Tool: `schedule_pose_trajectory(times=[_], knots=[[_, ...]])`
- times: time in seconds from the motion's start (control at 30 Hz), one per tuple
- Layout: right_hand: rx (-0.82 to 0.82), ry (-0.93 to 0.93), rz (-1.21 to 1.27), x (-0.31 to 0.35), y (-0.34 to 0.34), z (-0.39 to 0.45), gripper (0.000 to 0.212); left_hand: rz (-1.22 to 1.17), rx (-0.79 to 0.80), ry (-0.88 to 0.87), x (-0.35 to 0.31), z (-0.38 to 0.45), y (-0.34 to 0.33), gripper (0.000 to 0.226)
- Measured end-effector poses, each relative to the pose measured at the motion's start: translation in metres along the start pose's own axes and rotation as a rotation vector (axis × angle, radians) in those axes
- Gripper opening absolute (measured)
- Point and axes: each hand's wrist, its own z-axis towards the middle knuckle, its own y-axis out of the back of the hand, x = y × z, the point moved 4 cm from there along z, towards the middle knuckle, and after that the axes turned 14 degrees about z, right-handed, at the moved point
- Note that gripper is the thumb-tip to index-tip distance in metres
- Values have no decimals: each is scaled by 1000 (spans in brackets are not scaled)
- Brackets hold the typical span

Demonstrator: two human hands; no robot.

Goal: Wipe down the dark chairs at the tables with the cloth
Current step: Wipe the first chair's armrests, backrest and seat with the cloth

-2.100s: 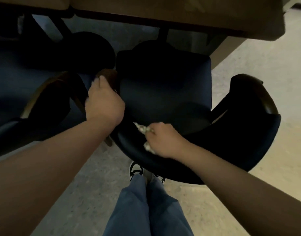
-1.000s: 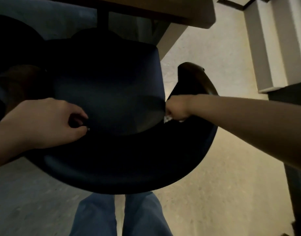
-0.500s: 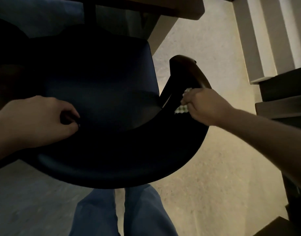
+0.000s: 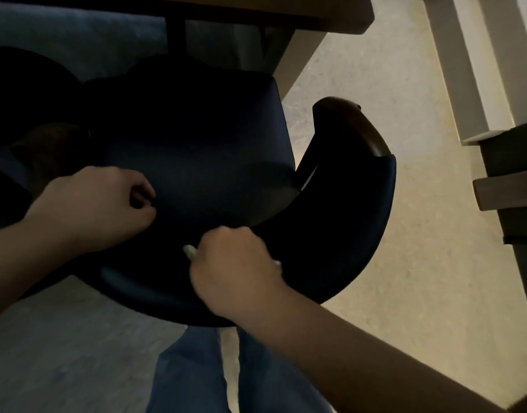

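Observation:
A dark blue chair (image 4: 202,150) with a curved backrest and wooden arm ends stands tucked under a table. My right hand (image 4: 235,272) grips a pale cloth (image 4: 190,251) and presses it on the inner face of the backrest, near its middle. Only small bits of the cloth show at the edges of the fist. My left hand (image 4: 98,207) holds the left part of the backrest, with fingers curled over its top edge.
A wooden table (image 4: 286,13) overhangs the chair's seat. Another dark chair (image 4: 24,93) sits to the left. Pale steps (image 4: 488,70) rise at the right. Bare floor (image 4: 405,263) lies to the right, and my legs in jeans (image 4: 196,371) stand behind the chair.
My right hand with the cloth slid from the right arm end back along the backrest to its middle. My left hand kept its hold on the left side.

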Motion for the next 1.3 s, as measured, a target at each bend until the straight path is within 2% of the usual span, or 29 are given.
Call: schedule_pose_trajectory(times=[0.1,0.2,0.27,0.37,0.47,0.57,0.63,0.7,0.83,0.9,0.97,1.03,1.07,1.1,1.13,1.17,1.23,1.3], knots=[[128,-62,265,22,-24,27,27,-46,-4,50,2,-1,3,30],[217,21,266,22,-26,31,24,-62,-46,65,5,-4,4,30],[256,76,146,6,-17,27,16,-50,-41,64,6,-4,6,33],[298,94,-178,-29,9,28,22,-32,-14,45,1,-6,8,33],[333,70,-493,-64,43,41,25,-3,0,23,1,-7,9,10],[327,-10,-675,-93,69,68,25,54,31,21,-5,-9,12,9],[347,-57,-760,-102,71,88,28,142,90,18,-11,-10,14,11],[404,-76,-814,-108,63,107,33,322,186,-10,-18,-8,14,22],[588,-85,-858,-119,45,132,33,582,499,-150,-46,9,-5,41],[628,-117,-810,-125,41,139,34,523,694,-226,-72,22,-33,51],[677,-162,-765,-128,39,138,36,329,864,-212,-96,30,-65,55],[759,-96,-753,-128,31,136,45,84,931,-91,-104,38,-90,61],[785,-163,-685,-133,29,135,49,-53,957,26,-102,41,-99,68],[791,-287,-557,-137,27,133,52,-133,967,100,-101,42,-106,75],[768,-397,-438,-141,25,135,54,-180,967,117,-98,44,-111,78],[750,-430,-376,-142,26,137,55,-167,941,77,-96,48,-116,77],[746,-406,-310,-143,26,136,46,-126,860,-28,-97,51,-119,71],[714,-374,-276,-145,27,136,23,-67,781,-90,-98,53,-117,72]])
